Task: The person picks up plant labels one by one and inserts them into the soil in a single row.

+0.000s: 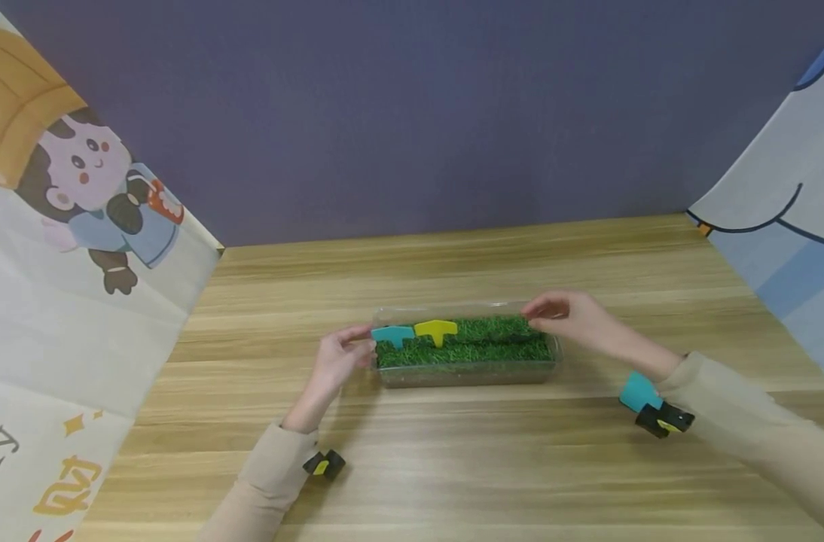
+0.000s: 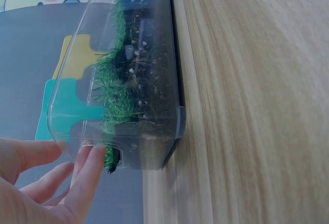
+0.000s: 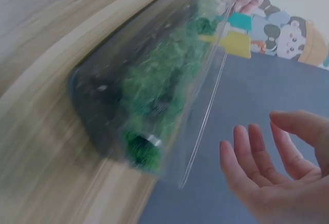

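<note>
A clear plastic planter box (image 1: 466, 375) stands on the wooden table, with dark soil and green artificial grass (image 1: 496, 351) inside. Two T-shaped plant labels stand upright in the grass toward its left end: a teal one (image 1: 393, 334) and a yellow one (image 1: 436, 330). My left hand (image 1: 337, 357) is at the left end of the box, its relaxed fingertips resting against the clear end wall close to the teal label. Over the box's right end hovers my right hand (image 1: 575, 320), fingers loosely bent; nothing shows between them in the right wrist view.
The wooden table (image 1: 453, 467) extends around the box. Behind it rises a dark blue-grey panel (image 1: 425, 113). Cartoon-printed sheets stand at the left (image 1: 80, 188) and right (image 1: 798, 196). Small cameras are strapped at both wrists, over beige sleeves (image 1: 270, 467).
</note>
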Tool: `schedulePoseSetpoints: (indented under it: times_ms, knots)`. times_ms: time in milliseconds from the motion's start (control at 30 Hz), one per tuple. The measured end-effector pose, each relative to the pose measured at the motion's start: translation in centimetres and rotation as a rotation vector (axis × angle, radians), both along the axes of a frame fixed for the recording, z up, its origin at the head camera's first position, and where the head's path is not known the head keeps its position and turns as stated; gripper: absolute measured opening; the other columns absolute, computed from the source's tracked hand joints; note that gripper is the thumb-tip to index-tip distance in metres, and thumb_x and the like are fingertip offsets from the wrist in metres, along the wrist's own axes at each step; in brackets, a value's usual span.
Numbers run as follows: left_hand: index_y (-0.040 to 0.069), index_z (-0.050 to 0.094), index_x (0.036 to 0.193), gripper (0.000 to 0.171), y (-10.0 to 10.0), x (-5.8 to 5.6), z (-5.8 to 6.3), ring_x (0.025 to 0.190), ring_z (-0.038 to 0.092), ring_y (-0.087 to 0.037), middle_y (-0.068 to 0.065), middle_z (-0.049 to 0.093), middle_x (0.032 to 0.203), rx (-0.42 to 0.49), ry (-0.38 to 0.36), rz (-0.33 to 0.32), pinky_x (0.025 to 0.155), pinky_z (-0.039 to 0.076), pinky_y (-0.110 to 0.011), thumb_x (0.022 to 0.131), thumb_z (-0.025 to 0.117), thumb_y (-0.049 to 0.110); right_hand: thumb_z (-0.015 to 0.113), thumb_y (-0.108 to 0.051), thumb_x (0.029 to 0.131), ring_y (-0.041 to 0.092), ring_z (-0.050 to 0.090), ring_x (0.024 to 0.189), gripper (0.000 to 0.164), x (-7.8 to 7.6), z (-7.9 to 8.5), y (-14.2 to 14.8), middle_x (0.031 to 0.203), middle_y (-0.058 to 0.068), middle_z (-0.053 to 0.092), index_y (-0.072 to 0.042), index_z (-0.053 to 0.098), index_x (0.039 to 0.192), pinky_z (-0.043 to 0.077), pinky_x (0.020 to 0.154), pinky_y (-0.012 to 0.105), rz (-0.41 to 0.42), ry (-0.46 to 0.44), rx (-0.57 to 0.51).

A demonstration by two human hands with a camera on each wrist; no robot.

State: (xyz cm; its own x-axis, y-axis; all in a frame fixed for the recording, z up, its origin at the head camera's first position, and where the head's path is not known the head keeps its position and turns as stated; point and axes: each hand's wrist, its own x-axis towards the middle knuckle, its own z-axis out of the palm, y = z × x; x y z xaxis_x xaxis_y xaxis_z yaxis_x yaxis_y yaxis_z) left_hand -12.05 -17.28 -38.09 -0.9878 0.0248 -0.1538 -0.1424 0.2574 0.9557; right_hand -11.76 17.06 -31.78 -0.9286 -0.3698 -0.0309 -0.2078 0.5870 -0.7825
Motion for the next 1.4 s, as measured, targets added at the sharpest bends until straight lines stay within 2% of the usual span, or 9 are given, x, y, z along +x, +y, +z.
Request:
schedulePoseSetpoints:
  times_ms: [167,567,833,1067,1233,1400]
  knots:
    - [-0.004,0.053,0.116,0.035,0.0,0.0,0.0,0.08,0.063,-0.027,-0.022,0.056,0.112,0.005,0.003,0.002,0.073,0.055,-0.033,0.082,0.056,-0.001,0.058,-0.012,0.084,0.02,0.058,0.089,0.027,0.6,-0.3,1.7,0.104,0.018,0.06,0.004,0.057,0.106,0.05,0.075,0.018,-0.011,0.017,0.023]
    - [-0.004,0.053,0.116,0.034,0.0,0.0,0.1,0.079,0.063,-0.025,-0.021,0.056,0.112,0.008,-0.006,0.006,0.074,0.055,-0.035,0.082,0.056,-0.001,0.058,-0.007,0.084,-0.002,0.054,0.083,0.023,1.3,-1.2,4.8,0.103,0.018,0.061,0.004,0.059,0.104,0.05,0.07,0.016,-0.021,0.095,0.067]
    - [-0.004,0.054,0.116,0.034,0.0,0.0,0.0,0.077,0.064,-0.024,-0.021,0.056,0.112,0.016,-0.002,0.009,0.075,0.054,-0.036,0.082,0.056,-0.001,0.058,0.001,0.081,0.011,0.058,0.083,0.023,1.8,-1.9,6.1,0.1,0.02,0.06,0.007,0.058,0.103,0.052,0.068,0.018,-0.016,0.096,0.122]
    - [-0.004,0.054,0.115,0.034,0.1,0.0,-0.1,0.077,0.064,-0.024,-0.021,0.056,0.111,0.011,0.002,0.012,0.074,0.055,-0.036,0.082,0.056,-0.002,0.059,-0.001,0.081,0.014,0.059,0.081,0.024,2.3,-3.0,7.5,0.1,0.021,0.06,0.007,0.058,0.104,0.053,0.067,0.022,-0.013,0.118,0.173]
    - [-0.005,0.053,0.116,0.035,0.1,0.0,-0.1,0.078,0.063,-0.026,-0.022,0.056,0.111,0.012,-0.003,0.016,0.071,0.056,-0.032,0.081,0.057,-0.002,0.058,-0.001,0.082,0.027,0.058,0.085,0.027,2.7,-3.4,8.0,0.102,0.022,0.059,0.007,0.057,0.107,0.054,0.069,0.032,0.003,0.13,0.228]
    - [-0.005,0.053,0.116,0.036,0.1,0.0,-0.1,0.076,0.063,-0.024,-0.022,0.057,0.111,0.013,-0.005,0.015,0.069,0.056,-0.029,0.081,0.057,-0.001,0.062,-0.001,0.077,0.036,0.057,0.088,0.033,2.9,-3.9,8.3,0.103,0.025,0.058,0.009,0.055,0.109,0.052,0.072,0.044,0.051,0.145,0.301]
